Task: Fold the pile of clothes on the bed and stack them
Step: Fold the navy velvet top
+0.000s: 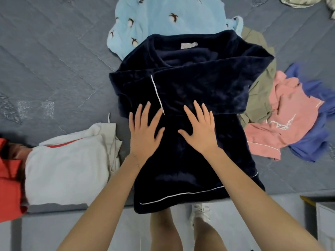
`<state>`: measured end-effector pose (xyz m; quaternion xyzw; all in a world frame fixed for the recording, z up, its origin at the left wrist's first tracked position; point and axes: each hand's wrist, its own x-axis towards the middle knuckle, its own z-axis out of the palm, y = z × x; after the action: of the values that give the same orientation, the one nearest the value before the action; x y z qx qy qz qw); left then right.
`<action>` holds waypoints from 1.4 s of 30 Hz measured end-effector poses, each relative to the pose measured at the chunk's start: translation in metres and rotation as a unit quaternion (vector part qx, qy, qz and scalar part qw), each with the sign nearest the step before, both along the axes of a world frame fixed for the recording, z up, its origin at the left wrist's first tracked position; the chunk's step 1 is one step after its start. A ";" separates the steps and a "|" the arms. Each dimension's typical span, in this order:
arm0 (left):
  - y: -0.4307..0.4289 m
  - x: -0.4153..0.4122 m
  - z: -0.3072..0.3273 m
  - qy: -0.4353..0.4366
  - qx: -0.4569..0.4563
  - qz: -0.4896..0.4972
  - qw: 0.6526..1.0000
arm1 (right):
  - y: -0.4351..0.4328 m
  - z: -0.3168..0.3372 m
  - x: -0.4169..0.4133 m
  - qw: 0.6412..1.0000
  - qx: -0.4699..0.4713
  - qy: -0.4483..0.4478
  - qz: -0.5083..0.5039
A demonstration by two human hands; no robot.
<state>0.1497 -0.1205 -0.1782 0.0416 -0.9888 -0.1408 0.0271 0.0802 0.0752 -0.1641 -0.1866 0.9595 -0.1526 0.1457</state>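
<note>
Where the frame cuts off: a red garment [9,178] runs out at your left edge, and pale fabric [297,0] at the top right corner.
Hard to read: the white lettering on the pink top [290,120] is blurred.
Light blue garment [163,20]: bird-printed, its near part hidden under the navy top [190,84].
Right-side pile: a khaki garment [261,98], the pink top and a violet-blue garment [311,142] overlap, unfolded, just beside the navy top.
White folded stack [68,169]: at your left.
Navy top: on the grey quilted bed [45,60], sleeves folded across, hem over the near edge.
Left hand [143,131]: flat, fingers spread, pressing the navy top, grasping nothing.
Right hand [199,129]: likewise, just beside.
</note>
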 end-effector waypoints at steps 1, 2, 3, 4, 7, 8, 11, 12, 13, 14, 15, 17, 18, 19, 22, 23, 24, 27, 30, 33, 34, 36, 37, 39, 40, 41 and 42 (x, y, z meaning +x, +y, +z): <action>0.010 0.012 -0.002 -0.013 -0.005 -0.007 1.000 | 0.012 -0.003 0.008 1.000 0.013 -0.005 0.006; 0.020 0.022 -0.004 -0.023 -0.009 -0.008 1.000 | 0.024 -0.007 0.015 1.000 0.023 -0.010 0.011; 0.029 0.031 -0.005 -0.029 -0.012 -0.004 1.000 | 0.034 -0.010 0.020 0.999 0.029 -0.014 0.012; 0.039 0.040 -0.006 -0.036 -0.012 0.005 0.999 | 0.044 -0.012 0.027 0.999 0.035 -0.023 0.010; 0.069 0.068 -0.010 -0.065 -0.014 0.026 0.997 | 0.071 -0.015 0.050 0.998 0.044 -0.040 0.014; 0.079 0.078 -0.012 -0.073 -0.019 0.026 0.997 | 0.079 -0.016 0.057 0.998 0.044 -0.042 0.018; 0.103 0.105 -0.019 -0.092 -0.045 0.028 0.994 | 0.108 -0.018 0.077 0.997 0.057 -0.036 0.028; 0.109 0.115 -0.022 -0.099 -0.058 0.031 0.993 | 0.119 -0.019 0.082 0.997 0.067 -0.037 0.026; 0.113 0.125 -0.024 -0.105 -0.070 0.037 0.991 | 0.131 -0.020 0.087 0.996 0.080 -0.045 0.021; 0.115 0.135 -0.027 -0.112 -0.078 0.049 0.989 | 0.143 -0.022 0.090 0.994 0.095 -0.058 0.013; 0.115 0.146 -0.030 -0.120 -0.078 0.072 0.987 | 0.154 -0.023 0.093 0.991 0.109 -0.071 0.003; 0.114 0.168 -0.036 -0.139 -0.057 0.150 0.977 | 0.172 -0.026 0.095 0.987 0.128 -0.096 -0.023; 0.114 0.178 -0.038 -0.147 -0.039 0.196 0.969 | 0.179 -0.028 0.094 0.984 0.131 -0.113 -0.041; 0.115 0.187 -0.040 -0.148 -0.015 0.241 0.959 | 0.186 -0.030 0.094 0.981 0.131 -0.130 -0.062; 0.115 0.204 -0.035 -0.103 0.106 0.350 0.925 | 0.207 -0.033 0.092 0.969 0.110 -0.175 -0.133; 0.114 0.205 -0.030 -0.095 0.177 0.378 0.904 | 0.214 -0.033 0.092 0.966 0.093 -0.186 -0.155; 0.112 0.207 -0.028 -0.097 0.247 0.405 0.875 | 0.220 -0.033 0.094 0.963 0.075 -0.194 -0.172; 0.109 0.212 -0.021 -0.115 0.299 0.445 0.836 | 0.227 -0.035 0.104 0.956 0.022 -0.209 -0.203; 0.106 0.217 -0.021 -0.134 0.296 0.424 0.845 | 0.224 -0.035 0.116 0.942 -0.014 -0.200 -0.269; 0.098 0.221 -0.025 -0.148 0.286 0.373 0.870 | 0.221 -0.035 0.116 0.917 -0.048 -0.262 -0.299; 0.095 0.223 -0.026 -0.148 0.272 0.357 0.881 | 0.219 -0.035 0.116 0.910 -0.058 -0.281 -0.299; 0.093 0.224 -0.025 -0.142 0.317 0.347 0.871 | 0.221 -0.041 0.116 0.912 -0.061 -0.287 -0.286; 0.095 0.225 -0.022 -0.139 0.364 0.350 0.852 | 0.221 -0.041 0.117 0.914 -0.059 -0.292 -0.274; 0.096 0.227 -0.017 -0.138 0.404 0.359 0.830 | 0.217 -0.032 0.119 0.911 -0.065 -0.314 -0.260; 0.096 0.228 -0.017 -0.137 0.401 0.362 0.830 | 0.217 -0.028 0.120 0.908 -0.067 -0.326 -0.256; 0.094 0.230 -0.019 -0.137 0.401 0.367 0.828 | 0.217 -0.027 0.120 0.908 -0.066 -0.329 -0.250; 0.092 0.231 -0.020 -0.139 0.406 0.374 0.822 | 0.219 -0.027 0.122 0.912 -0.060 -0.323 -0.246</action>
<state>0.3803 -0.0286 -0.1981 0.4348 -0.7441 -0.5009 -0.0791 0.2018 0.2938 -0.1914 0.1065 0.8646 -0.2929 0.3941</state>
